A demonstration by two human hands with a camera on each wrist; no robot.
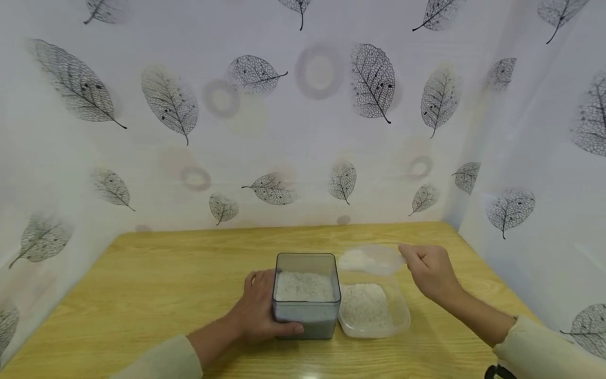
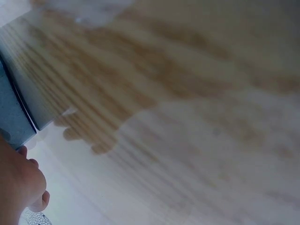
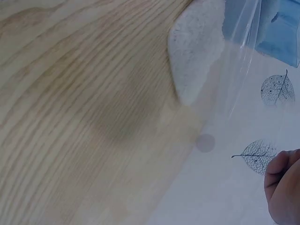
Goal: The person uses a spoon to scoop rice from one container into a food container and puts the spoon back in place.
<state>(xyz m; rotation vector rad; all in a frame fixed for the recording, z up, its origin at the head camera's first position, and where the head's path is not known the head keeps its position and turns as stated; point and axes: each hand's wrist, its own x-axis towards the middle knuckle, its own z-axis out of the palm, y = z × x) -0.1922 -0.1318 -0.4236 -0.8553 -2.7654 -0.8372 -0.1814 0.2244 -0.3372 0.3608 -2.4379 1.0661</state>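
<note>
1. Nearest, at the lower edge of the head view, are two pale sleeves (image 1: 161, 360), with a black band (image 1: 499, 371) beside the right one.
2. The left hand (image 1: 260, 305) grips a grey see-through square box (image 1: 314, 318) at its left side. The thumb lies across the near wall, below the rim; the other fingers reach along the left wall toward the far corner, spread from the thumb with the box between.
3. The box stands upright and uncovered, with white grainy matter (image 1: 305, 287) inside, its surface below the rim.
4. Just right of the box sits a clear tub (image 1: 400, 310) holding more white grains (image 1: 366, 305); whether the two walls touch I cannot tell.
5. The right hand (image 1: 433, 271) has its fingers curled in, thumb and forefinger pinching the right end of a clear plastic piece (image 1: 388, 260). That piece extends left from the fingertips, over the tub's far part, with a white heap (image 1: 357, 260) showing at its left.
6. Under everything is a wood-grain table (image 1: 165, 295).
7. Farthest stands a pale cloth (image 1: 284, 131) printed with skeleton leaves.
</note>
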